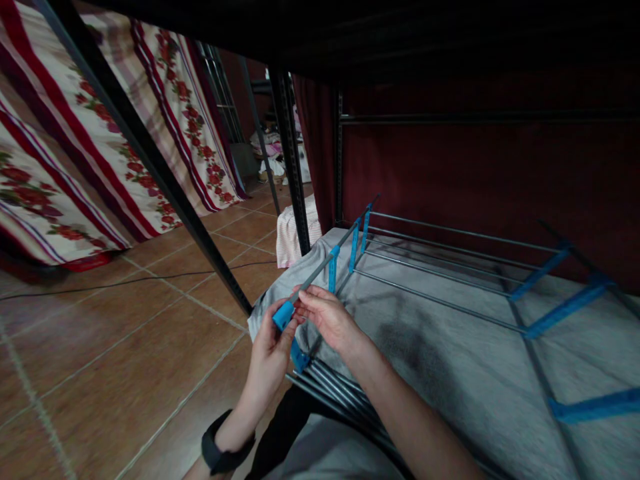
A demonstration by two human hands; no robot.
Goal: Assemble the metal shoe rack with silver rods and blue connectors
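Note:
In front of me, my left hand (273, 347) is closed round a blue plastic connector (284, 315) at the near end of a grey metal tube (320, 268). Just beyond the connector, the fingers of my right hand (325, 319) pinch that tube. The tube runs away from me, with blue plastic brackets (333, 270) along it. It belongs to a partly assembled rack, whose thin metal rods (440, 283) cross to more blue brackets (570, 327) on the right. Beside my lap lies a bundle of loose metal rods (335, 393).
The rack lies on a grey blanket (410, 347) beneath a dark overhead frame. A black metal post (150, 160) slants down on my left. A black cable (165, 275) crosses the tiled floor (125, 353). A striped floral curtain (125, 133) hangs beyond it.

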